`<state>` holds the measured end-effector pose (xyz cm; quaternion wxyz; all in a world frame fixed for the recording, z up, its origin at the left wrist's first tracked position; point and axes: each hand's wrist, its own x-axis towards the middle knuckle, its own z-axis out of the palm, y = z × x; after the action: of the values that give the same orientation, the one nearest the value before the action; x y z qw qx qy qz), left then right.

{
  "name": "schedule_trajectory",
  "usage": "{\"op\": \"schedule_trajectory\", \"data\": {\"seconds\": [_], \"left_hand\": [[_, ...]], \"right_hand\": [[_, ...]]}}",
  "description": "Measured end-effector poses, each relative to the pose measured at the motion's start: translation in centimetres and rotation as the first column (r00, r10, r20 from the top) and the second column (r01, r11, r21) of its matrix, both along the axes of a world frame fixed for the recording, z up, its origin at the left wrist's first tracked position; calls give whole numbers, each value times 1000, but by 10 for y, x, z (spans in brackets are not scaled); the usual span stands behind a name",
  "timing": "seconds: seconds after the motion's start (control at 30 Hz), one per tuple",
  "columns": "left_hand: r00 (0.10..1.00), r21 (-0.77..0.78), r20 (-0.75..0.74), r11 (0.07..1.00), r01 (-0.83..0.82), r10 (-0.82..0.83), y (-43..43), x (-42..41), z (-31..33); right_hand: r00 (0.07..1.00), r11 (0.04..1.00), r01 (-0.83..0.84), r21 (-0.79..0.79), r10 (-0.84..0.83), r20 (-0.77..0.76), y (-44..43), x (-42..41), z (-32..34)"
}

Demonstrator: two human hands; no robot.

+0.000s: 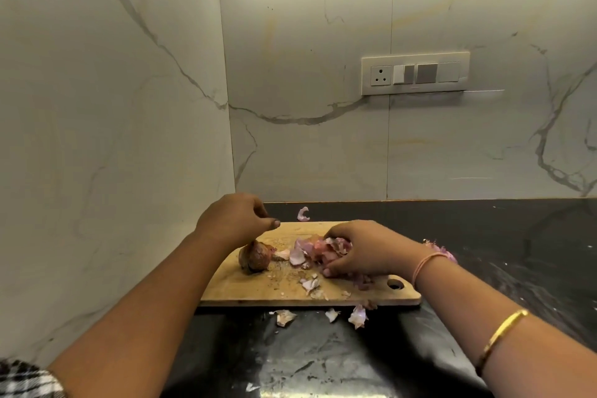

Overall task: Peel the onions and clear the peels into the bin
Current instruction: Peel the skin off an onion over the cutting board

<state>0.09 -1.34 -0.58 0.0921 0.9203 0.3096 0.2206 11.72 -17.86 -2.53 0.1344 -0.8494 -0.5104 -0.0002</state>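
An unpeeled brown onion [255, 257] lies on its side at the left of the chopping board [258, 287]. Right of it, a heap of pink peels [310, 252] is gripped under the right hand [361, 249]. Smaller peel scraps [310, 284] dot the board's near edge and the counter [323, 349]; one curl [303, 214] lies beyond the far edge.

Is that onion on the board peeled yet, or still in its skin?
Still in its skin, it seems: the onion on the board looks dull brown, no pale flesh showing.

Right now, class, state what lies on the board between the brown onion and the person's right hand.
Loose pink peels lie on the chopping board between the onion and the right hand, seen in the head view.
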Motion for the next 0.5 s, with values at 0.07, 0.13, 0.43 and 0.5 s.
{"op": "schedule_trajectory", "data": {"seconds": [0.07,0.13,0.43,0.5], "left_hand": [[999,-11,-27,1000,-22,21,0,0,-1],[999,-17,-42,999,-32,31,0,1,-1],[998,-20,-43,998,-53,52,-3,1,5],[997,-51,-55,997,-59,57,-3,0,6]], "right_hand": [[1000,996,-8,86,9,-14,3,-1,-4],[999,985,-18,171,23,-28,5,-1,-7],[989,871,42,490,34,-145,4,3,-5],[993,912,22,410,26,-111,6,0,-5]]}}
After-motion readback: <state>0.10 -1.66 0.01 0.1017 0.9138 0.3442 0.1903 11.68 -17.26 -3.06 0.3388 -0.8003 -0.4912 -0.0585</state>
